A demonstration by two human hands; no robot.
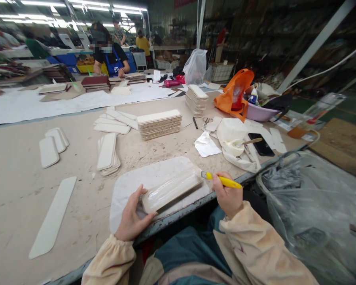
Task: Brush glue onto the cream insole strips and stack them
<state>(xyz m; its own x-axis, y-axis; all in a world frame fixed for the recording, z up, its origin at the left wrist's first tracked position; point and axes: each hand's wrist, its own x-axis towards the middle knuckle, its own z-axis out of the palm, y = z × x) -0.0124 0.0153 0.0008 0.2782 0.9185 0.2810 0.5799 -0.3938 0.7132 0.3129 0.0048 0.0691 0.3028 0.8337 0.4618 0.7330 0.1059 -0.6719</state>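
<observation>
brush sits in my right hand, that grip closed round its yellow handle, bristles at the far right end of the pale panel. the panel is over a white sheet on the worktop. my left hand has its grip spread about the opposite end, thumb and fingers steadying it. i'd judge long, light strokes best, fingertips clear of the glossy coat. from here the panel's underside is hidden, and the bristle tips are hard to make out.
</observation>
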